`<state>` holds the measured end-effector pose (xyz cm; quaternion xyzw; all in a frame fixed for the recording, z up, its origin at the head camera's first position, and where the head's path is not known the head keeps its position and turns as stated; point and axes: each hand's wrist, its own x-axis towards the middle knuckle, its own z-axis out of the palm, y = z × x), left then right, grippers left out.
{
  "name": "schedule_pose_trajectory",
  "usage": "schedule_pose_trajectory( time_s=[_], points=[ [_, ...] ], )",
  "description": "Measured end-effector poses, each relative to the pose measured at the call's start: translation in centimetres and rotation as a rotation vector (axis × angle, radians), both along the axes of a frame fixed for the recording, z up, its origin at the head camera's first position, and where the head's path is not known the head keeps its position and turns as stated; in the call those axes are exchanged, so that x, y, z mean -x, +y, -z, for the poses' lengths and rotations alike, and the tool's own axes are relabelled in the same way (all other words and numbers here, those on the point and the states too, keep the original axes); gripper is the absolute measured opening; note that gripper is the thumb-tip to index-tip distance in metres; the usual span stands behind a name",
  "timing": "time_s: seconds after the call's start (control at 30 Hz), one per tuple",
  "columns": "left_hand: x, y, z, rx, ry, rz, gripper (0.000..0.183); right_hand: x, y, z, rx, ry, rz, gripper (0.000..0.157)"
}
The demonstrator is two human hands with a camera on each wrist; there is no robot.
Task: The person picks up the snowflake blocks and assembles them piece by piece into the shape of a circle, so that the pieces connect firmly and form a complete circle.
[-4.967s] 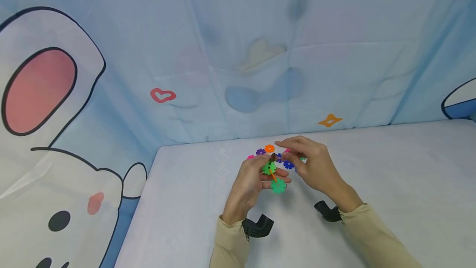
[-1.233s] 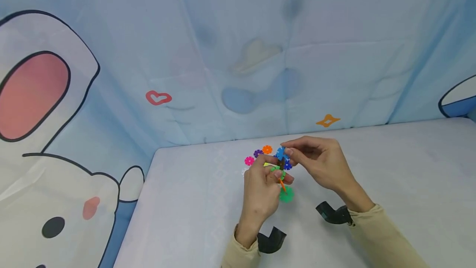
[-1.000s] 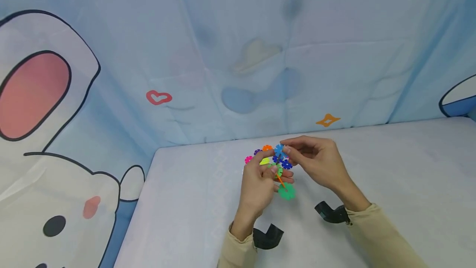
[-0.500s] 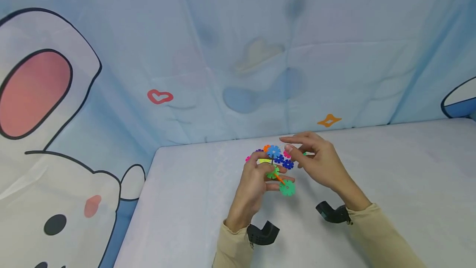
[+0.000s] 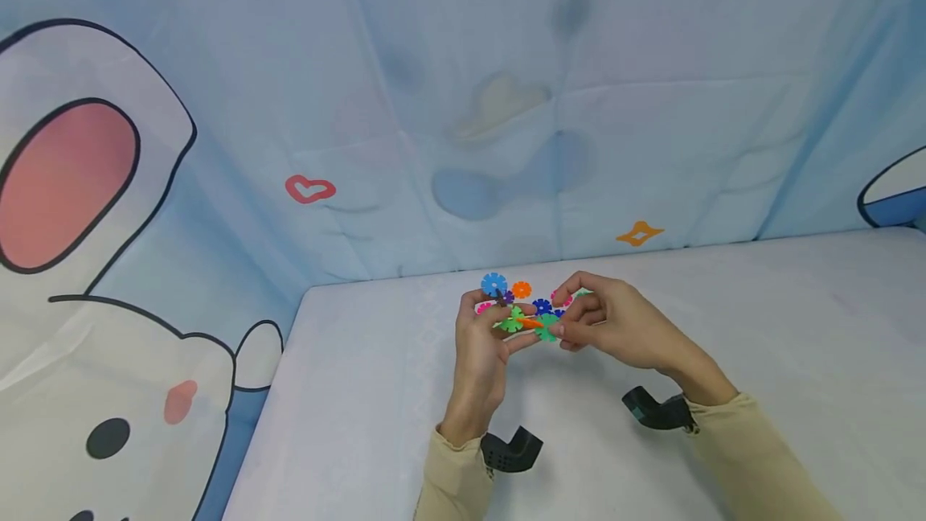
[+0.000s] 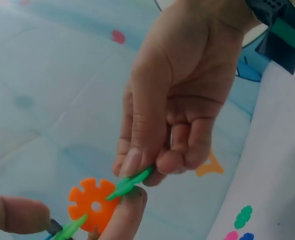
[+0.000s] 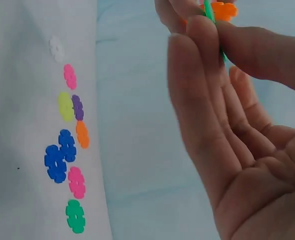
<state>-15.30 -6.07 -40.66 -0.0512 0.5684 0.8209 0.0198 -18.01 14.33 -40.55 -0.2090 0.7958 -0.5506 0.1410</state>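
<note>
A chain of slotted snowflake discs hangs above the table, joined edge to edge. In the head view, a light blue disc point(image 5: 494, 285) tops its left end, followed by a dark one, a light green disc point(image 5: 512, 320), an orange disc point(image 5: 530, 323) seen nearly edge-on and a green disc point(image 5: 546, 327). My left hand point(image 5: 479, 360) grips the chain around its dark and light green discs. My right hand point(image 5: 625, 324) pinches the green end disc between thumb and fingers. The left wrist view shows the orange disc point(image 6: 90, 200) face-on, slotted to the green disc point(image 6: 130, 183).
Loose discs lie on the white table point(image 5: 362, 392) behind my hands, among them a white disc point(image 7: 56, 48), a yellow disc point(image 7: 65, 106), a dark blue disc point(image 7: 55, 163) and a green disc point(image 7: 75, 216). A printed blue curtain point(image 5: 405, 103) hangs at the table's far edge.
Over the last seconds a light blue disc joined the chain's top. Since then the chain has tipped left, its green end rising. My right hand let go of the blue disc and now pinches the green one.
</note>
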Motion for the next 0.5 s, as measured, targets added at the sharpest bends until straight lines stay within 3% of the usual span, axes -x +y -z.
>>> schedule_pose_trajectory(
  time_s=[0.13, 0.3, 0.5],
  points=[
    [0.0, -0.2, 0.1, 0.028, 0.036, -0.013, 0.023, -0.1, -0.3, -0.1, 0.008, 0.04, 0.099, 0.03],
    [0.4, -0.7, 0.6, 0.161, 0.079, -0.01, 0.035, -0.1, -1.0, 0.3, 0.046, 0.046, 0.154, 0.02],
    [1.0, -1.3, 1.4, 0.159, 0.027, -0.001, 0.041, -0.1, -2.6, 1.3, 0.048, 0.048, 0.193, 0.015]
  ],
)
